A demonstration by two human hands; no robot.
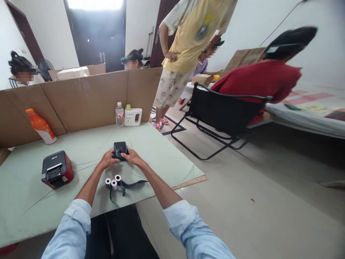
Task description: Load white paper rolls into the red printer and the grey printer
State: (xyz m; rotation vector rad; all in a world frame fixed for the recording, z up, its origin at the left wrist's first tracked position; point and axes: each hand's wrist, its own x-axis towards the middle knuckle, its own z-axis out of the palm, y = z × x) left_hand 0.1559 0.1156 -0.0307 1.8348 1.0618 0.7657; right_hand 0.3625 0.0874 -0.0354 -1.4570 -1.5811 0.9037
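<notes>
Both my hands hold a small black box-shaped device, which looks like a portable receipt printer, over the middle of the table. My left hand grips its left side. Around the right side wrap the fingers of my right hand, its thumb lying on the front face. Nearer to me, between my forearms, several small paper rolls stand close together with dark strips trailing from them. A larger red and black printer sits on the table left of my left arm.
A cardboard screen borders the table's far side. Before it stand an orange bottle, a clear water bottle and a white jug. A black folding chair with a seated person is at right; another person stands beyond the table.
</notes>
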